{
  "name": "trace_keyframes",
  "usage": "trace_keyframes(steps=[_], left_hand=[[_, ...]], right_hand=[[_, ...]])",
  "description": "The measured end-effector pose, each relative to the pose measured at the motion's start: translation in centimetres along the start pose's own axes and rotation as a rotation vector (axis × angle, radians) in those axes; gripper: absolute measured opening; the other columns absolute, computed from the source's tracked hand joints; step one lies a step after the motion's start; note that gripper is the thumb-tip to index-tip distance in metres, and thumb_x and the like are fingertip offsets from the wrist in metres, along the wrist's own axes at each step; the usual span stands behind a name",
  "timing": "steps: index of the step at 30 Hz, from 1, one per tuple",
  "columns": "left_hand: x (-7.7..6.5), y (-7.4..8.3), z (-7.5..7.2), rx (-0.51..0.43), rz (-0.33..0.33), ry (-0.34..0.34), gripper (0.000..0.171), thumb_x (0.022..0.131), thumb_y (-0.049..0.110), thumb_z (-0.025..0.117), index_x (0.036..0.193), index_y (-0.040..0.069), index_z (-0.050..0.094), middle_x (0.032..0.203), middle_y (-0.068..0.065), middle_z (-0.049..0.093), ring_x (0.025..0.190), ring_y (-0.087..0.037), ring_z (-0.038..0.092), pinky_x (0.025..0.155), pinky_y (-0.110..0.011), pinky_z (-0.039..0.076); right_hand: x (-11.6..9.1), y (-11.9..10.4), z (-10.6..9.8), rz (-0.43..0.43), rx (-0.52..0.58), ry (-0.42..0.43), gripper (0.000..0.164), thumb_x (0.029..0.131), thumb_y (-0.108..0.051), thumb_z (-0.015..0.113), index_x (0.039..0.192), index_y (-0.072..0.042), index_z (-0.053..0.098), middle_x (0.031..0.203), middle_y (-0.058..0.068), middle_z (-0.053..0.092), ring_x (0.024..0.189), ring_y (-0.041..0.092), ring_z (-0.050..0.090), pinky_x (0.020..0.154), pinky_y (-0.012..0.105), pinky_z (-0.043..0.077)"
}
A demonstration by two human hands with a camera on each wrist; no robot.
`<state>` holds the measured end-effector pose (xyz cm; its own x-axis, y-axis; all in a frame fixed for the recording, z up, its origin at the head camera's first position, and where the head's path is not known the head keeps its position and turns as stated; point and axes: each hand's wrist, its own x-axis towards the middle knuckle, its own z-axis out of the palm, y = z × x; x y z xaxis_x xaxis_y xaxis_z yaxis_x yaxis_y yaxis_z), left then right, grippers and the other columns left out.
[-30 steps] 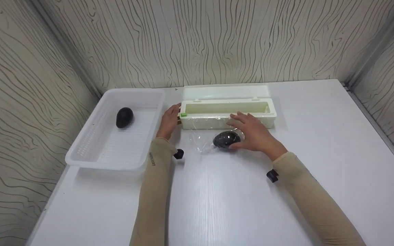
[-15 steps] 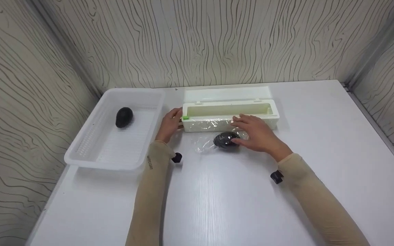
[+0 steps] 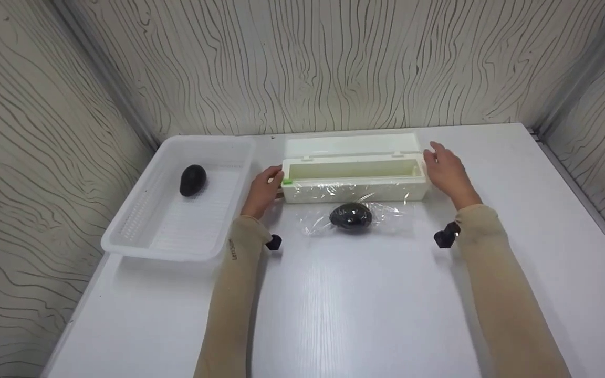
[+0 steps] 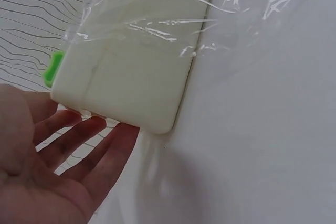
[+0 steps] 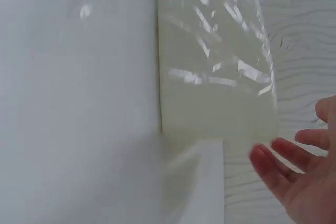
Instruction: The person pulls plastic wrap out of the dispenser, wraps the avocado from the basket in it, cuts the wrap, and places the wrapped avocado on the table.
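Note:
In the head view a cream cling film dispenser [image 3: 355, 192] stands at the back of the table, its white lid [image 3: 352, 145] tipped back. A green slider [image 4: 52, 69] sits at its left end. Clear cling film [image 3: 392, 214] hangs over the front onto the table. On or under that film, I cannot tell which, lies a dark avocado [image 3: 351, 216]. My left hand [image 3: 262, 192] rests its fingertips against the dispenser's left end. Beside the right end is my right hand [image 3: 448, 173], fingers loosely bent and holding nothing; its fingertips are at the corner in the right wrist view.
To the left stands a white plastic basket [image 3: 176, 223] with a second dark avocado [image 3: 193, 180] inside. Patterned wall panels [image 3: 334, 63] close off the back and both sides of the white table [image 3: 350, 310].
My right hand has left the wrapped avocado and moved right to the dispenser's right end. The dispenser has shifted slightly right and toward me. My left hand stays at its left end.

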<state>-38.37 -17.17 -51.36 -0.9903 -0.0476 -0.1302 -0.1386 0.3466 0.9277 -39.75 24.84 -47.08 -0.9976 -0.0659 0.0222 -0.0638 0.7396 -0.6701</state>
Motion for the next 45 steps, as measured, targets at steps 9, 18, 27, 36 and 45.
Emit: trace_keyframes(steps=[9,18,27,36,45], left_hand=[[0.0,-0.1,0.3,0.013,0.033,-0.013,0.041,0.112,0.03,0.047,0.15,0.018,0.054,0.139,-0.008,0.058,0.117,-0.024,0.067,0.096,-0.035,0.059],[-0.1,-0.1,0.8,0.035,0.065,0.032,0.041,0.111,0.03,0.049,0.149,0.015,0.055,0.133,-0.009,0.061,0.112,-0.022,0.068,0.093,-0.033,0.06],[-2.1,0.7,0.9,0.303,0.343,0.255,0.025,0.107,0.025,0.058,0.126,0.012,0.069,0.127,-0.007,0.065,0.113,-0.022,0.065,0.095,-0.034,0.056],[-4.1,1.2,1.1,0.486,0.509,0.24,0.017,0.101,0.019,0.069,0.114,0.011,0.077,0.112,-0.003,0.075,0.107,-0.019,0.07,0.096,-0.034,0.057],[-5.6,0.5,0.8,0.649,0.639,0.237,0.023,0.098,0.008,0.07,0.121,0.007,0.073,0.128,-0.013,0.073,0.12,-0.029,0.07,0.102,-0.039,0.057]], right_hand=[[0.3,2.5,0.4,0.094,0.129,-0.214,0.065,0.112,-0.047,0.015,0.148,0.002,0.036,0.124,0.026,0.057,0.083,0.017,0.06,0.073,0.034,0.056],[0.2,2.5,0.7,0.111,0.088,-0.261,0.073,0.109,-0.054,0.007,0.155,0.001,0.02,0.132,0.03,0.05,0.079,0.023,0.063,0.095,0.048,0.049],[0.5,2.8,1.1,0.114,0.083,-0.27,0.07,0.109,-0.054,0.004,0.151,0.0,0.018,0.107,0.023,0.058,0.061,0.022,0.067,0.084,0.042,0.055],[0.5,2.9,1.4,0.117,0.08,-0.274,0.071,0.108,-0.055,0.001,0.153,-0.001,0.014,0.112,0.029,0.058,0.06,0.024,0.069,0.105,0.057,0.045],[0.3,2.7,1.2,0.112,0.085,-0.266,0.068,0.109,-0.054,0.003,0.151,-0.002,0.015,0.118,0.031,0.055,0.058,0.024,0.068,0.073,0.036,0.055]])
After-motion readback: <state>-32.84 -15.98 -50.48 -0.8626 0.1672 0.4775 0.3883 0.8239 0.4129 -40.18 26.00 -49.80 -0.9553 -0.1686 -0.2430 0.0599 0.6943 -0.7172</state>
